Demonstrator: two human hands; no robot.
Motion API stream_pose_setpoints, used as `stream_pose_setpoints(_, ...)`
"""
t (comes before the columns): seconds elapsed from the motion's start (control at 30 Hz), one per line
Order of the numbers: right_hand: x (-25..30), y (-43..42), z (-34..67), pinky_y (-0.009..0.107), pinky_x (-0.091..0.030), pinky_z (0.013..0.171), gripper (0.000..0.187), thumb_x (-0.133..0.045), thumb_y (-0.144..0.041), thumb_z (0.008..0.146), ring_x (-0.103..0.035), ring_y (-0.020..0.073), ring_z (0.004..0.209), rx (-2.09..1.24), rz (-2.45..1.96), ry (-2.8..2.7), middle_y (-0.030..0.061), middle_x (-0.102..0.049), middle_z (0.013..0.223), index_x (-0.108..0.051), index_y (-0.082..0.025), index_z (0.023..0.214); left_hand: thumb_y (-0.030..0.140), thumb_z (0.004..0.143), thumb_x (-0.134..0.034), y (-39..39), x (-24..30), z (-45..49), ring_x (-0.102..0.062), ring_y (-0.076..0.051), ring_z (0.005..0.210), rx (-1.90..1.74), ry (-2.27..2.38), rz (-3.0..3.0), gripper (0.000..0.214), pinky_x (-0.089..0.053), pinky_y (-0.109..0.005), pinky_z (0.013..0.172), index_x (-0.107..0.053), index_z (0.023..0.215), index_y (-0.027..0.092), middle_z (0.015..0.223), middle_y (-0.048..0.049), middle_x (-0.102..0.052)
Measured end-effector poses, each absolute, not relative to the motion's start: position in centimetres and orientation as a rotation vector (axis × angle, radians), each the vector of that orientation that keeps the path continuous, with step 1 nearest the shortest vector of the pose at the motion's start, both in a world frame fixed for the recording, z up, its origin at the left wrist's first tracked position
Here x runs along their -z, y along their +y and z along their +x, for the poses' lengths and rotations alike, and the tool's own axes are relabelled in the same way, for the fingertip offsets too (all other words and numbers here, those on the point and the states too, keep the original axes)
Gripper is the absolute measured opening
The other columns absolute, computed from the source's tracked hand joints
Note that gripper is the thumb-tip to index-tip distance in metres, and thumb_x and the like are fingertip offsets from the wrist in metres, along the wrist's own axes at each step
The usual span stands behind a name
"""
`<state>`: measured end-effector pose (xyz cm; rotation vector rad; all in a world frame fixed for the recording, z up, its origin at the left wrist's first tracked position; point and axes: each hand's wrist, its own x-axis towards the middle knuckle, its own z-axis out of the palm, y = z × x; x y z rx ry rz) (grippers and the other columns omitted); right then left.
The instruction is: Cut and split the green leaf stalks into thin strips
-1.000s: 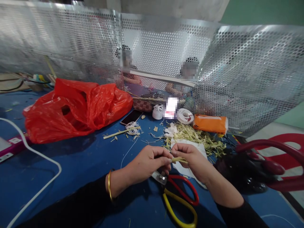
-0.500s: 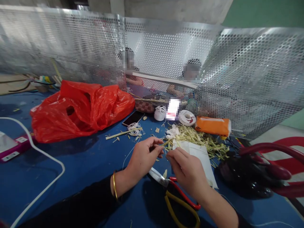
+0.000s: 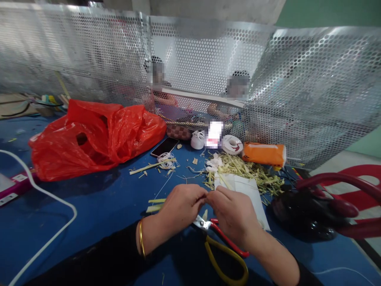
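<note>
My left hand [image 3: 183,204], with a gold bangle at the wrist, is closed around pale green plant strips [image 3: 156,207], whose ends stick out to its left. My right hand [image 3: 233,212] is pinched shut, its fingertips meeting those of the left; what lies between them is hidden. Under the hands, scissors [image 3: 226,254] with one red and one yellow handle rest on the blue table [image 3: 113,222], their blades partly covered by my left hand. A white sheet [image 3: 253,198] lies just beyond my right hand. A thin white thread [image 3: 163,186] runs near the strips.
Behind the sheet is a heap of plant scraps [image 3: 247,171]. A red plastic bag [image 3: 98,139], phone [image 3: 164,147], tangled white string [image 3: 167,160], tape roll [image 3: 232,144], orange packet [image 3: 263,154] and black bag [image 3: 309,218] stand around. A perforated metal screen [image 3: 196,55] separates two people beyond.
My hands have come together at the fingertips. The green strip ends, earlier at the left fingertips, now point out to the left of that hand. The view has shifted slightly.
</note>
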<state>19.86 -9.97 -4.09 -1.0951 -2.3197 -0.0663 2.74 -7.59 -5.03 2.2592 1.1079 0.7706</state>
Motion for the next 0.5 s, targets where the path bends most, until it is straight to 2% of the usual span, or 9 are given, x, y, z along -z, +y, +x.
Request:
stream_pose_setpoints(0.07, 3.8, -9.5, 20.4, 0.025, -0.025, 0.052, 0.022, -0.042, -0.015, 0.09, -0.042, 0.0125, 0.057, -0.108, -1.162, -2.253, 0.0001, -0.05, 0.064, -0.053, -0.019, 0.071, 0.012, 0.082, -0.052, -7.6, 4.9, 2.8, -0.061, -0.014, 0.068, -0.699, 1.018, 2.266, 0.019, -0.04, -0.022, 0.061, -0.068, 0.074, 0.017, 0.072, -0.0014, -0.068)
stream_pose_setpoints(0.2, 3.4, -8.1, 21.6, 0.023, -0.032, 0.055, 0.02, -0.051, -0.026, 0.087, -0.043, 0.0116, 0.059, -0.638, -1.259, -2.0, -0.0026, -0.048, 0.061, -0.053, -0.019, 0.069, 0.012, 0.083, -0.053, -7.6, 4.2, 3.0, -0.063, -0.012, 0.073, -0.697, 0.819, 2.193, 0.016, -0.042, -0.02, 0.068, -0.068, 0.08, 0.017, 0.077, -0.0009, -0.07)
stream_pose_setpoints(0.27, 3.6, -7.4, 21.9, 0.022, -0.029, 0.05, 0.024, -0.055, -0.033, 0.083, -0.037, 0.0099, 0.052, -0.966, -1.281, -1.815, -0.0051, -0.042, 0.055, -0.052, -0.019, 0.064, 0.015, 0.084, -0.054, -7.6, 3.9, 3.0, -0.062, -0.011, 0.07, -0.738, 0.811, 2.13, 0.014, -0.043, -0.02, 0.068, -0.067, 0.08, 0.017, 0.075, -0.0002, -0.069)
stream_pose_setpoints(0.37, 4.2, -6.9, 21.5, 0.021, -0.017, 0.04, 0.029, -0.061, -0.043, 0.075, -0.022, 0.0065, 0.041, -1.383, -1.295, -1.483, -0.0096, -0.031, 0.047, -0.049, -0.02, 0.062, 0.018, 0.086, -0.052, -7.6, 3.9, 3.0, -0.06, -0.01, 0.065, -0.863, 0.873, 2.025, 0.014, -0.043, -0.019, 0.065, -0.064, 0.079, 0.017, 0.07, 0.0017, -0.066)
stream_pose_setpoints(0.43, 4.7, -6.9, 20.9, 0.021, -0.011, 0.038, 0.03, -0.064, -0.045, 0.071, -0.015, 0.0054, 0.038, -1.488, -1.286, -1.371, -0.0117, -0.026, 0.043, -0.05, -0.02, 0.064, 0.022, 0.088, -0.051, -7.5, 4.0, 2.9, -0.059, -0.01, 0.065, -0.975, 0.949, 1.987, 0.015, -0.043, -0.019, 0.065, -0.063, 0.079, 0.017, 0.069, 0.0019, -0.064)
stream_pose_setpoints(0.5, 5.1, -7.2, 20.2, 0.022, -0.013, 0.038, 0.03, -0.062, -0.046, 0.073, -0.017, 0.0058, 0.038, -1.46, -1.268, -1.402, -0.0113, -0.026, 0.043, -0.052, -0.019, 0.064, 0.023, 0.088, -0.051, -7.3, 4.1, 2.8, -0.059, -0.011, 0.067, -1.062, 1.047, 1.982, 0.016, -0.043, -0.02, 0.066, -0.062, 0.078, 0.018, 0.07, 0.0015, -0.065)
